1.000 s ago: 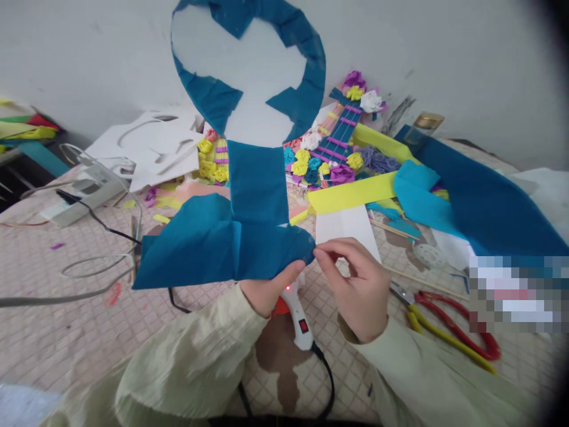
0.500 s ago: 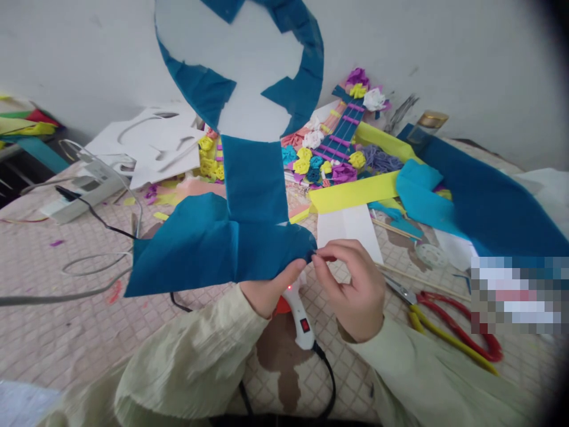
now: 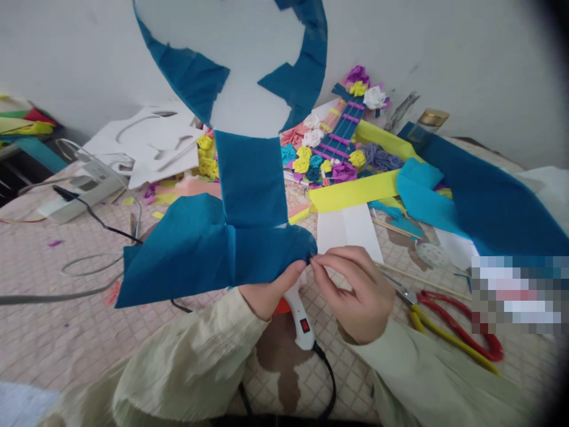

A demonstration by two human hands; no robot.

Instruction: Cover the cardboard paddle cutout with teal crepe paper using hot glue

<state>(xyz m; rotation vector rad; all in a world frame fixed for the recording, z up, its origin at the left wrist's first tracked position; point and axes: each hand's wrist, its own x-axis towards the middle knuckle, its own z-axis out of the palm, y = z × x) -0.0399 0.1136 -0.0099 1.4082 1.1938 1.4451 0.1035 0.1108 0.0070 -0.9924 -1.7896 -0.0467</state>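
"So, what are the hands holding?"

"The left hand (image 3: pixel 272 290) is gripping the creased blue-and-white cutout (image 3: pixel 253 178) by its lower edge, above the table (image 3: pixel 40 344); the right hand (image 3: pixel 361 293) is pinching its rounded end."

"Any open edge?"

"Its wide flap is jutting out leftward, ungripped."

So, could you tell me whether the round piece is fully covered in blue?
Only partly: blue material edges the round piece, whose middle shows white.

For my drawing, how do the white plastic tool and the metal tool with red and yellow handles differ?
The white tool has a black cord; the metal tool shows none. The metal tool has two handles; the white tool has one. Both have red parts.
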